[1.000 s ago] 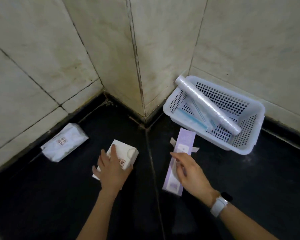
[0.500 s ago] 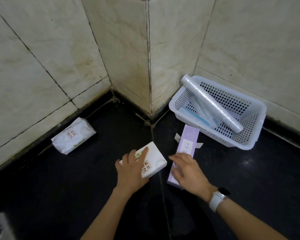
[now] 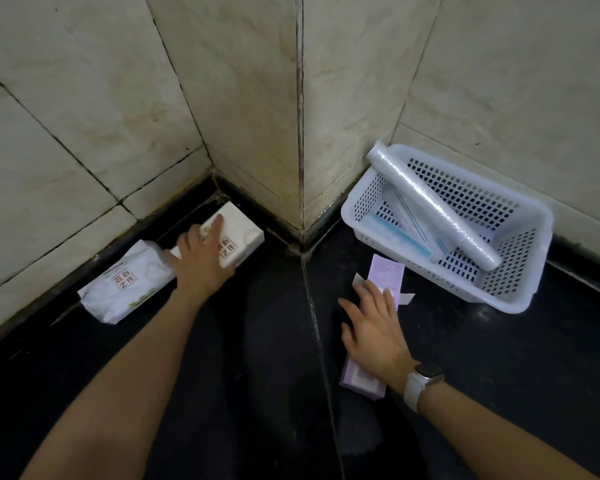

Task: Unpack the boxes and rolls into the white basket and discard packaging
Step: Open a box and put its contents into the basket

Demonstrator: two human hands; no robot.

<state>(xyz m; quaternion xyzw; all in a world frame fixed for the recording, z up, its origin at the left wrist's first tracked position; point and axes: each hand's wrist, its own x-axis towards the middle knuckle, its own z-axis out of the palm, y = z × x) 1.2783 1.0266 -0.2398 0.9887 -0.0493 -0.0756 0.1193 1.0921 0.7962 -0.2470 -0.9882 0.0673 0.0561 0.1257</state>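
My left hand [image 3: 201,261] reaches to the wall's foot and grips a white box [image 3: 243,230], fingers over its top. The box lies right beside a white soft pack [image 3: 125,285] with a red square logo. My right hand [image 3: 374,327] lies flat, fingers spread, on a long purple box [image 3: 387,273] whose far end flaps stand open. The white basket [image 3: 520,304] sits in the right corner. A clear film roll [image 3: 433,209] rests slanted across it, its upper end on the rim, above blue-edged packets [image 3: 406,237].
The floor is black tile with a grout line [image 3: 312,306] running between my hands. Pale tiled walls form a protruding corner [image 3: 300,133] between the white box and the basket. A white watch [image 3: 421,382] is on my right wrist.
My left hand has carried the white box from the floor's middle away to the wall, next to the soft pack. My right hand has flattened onto the purple box.
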